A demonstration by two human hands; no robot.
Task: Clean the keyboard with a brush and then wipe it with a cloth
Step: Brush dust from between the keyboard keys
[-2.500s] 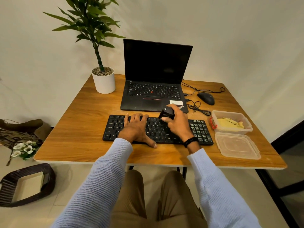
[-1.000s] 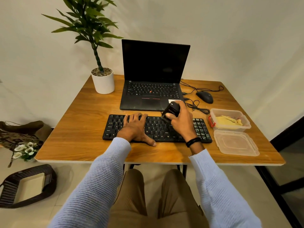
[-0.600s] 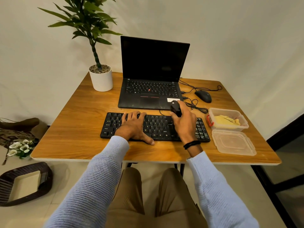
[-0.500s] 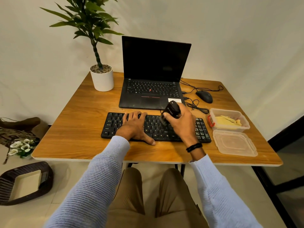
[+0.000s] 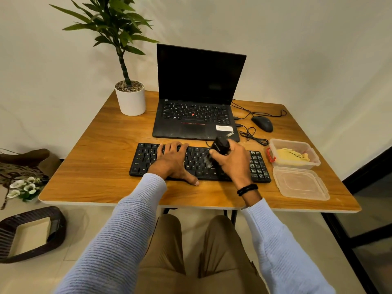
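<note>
Two pale blue knitted sleeves [image 5: 127, 230] reach forward over tan trousers [image 5: 167, 262] to a square wooden table [image 5: 101, 166]. On the floor to the left sits a dark woven basket [image 5: 8, 230], with a bunch of white flowers [image 5: 21, 186] beyond it.

The flat black keyboard [image 5: 146, 158] lies along the table's near side, parallel to the front edge. The left hand [image 5: 172, 161] rests palm down on its left-centre keys, fingers straight and side by side, the thumb stretched out along the keyboard's front edge. The right hand [image 5: 233, 164], with a black band [image 5: 247, 189] at the wrist, curls fingers and thumb round the stubby black handle of a small brush [image 5: 220, 146], held tilted over the keys right of centre. Its bristle end points down and left at the keys and is blurred, so whether it touches them cannot be told.

Just right of the keyboard a clear plastic lid [image 5: 300, 183] lies flat. Behind it stands a clear plastic box [image 5: 314, 163] holding a crumpled yellow cloth [image 5: 291, 157].

Beyond the keyboard is an open black laptop [image 5: 195, 124] with a dark screen. To its right are loose black cables [image 5: 252, 135] and a black mouse [image 5: 262, 123]. At the far left corner a white pot [image 5: 131, 100] holds a green leafy plant [image 5: 114, 24] against the pale wall.
</note>
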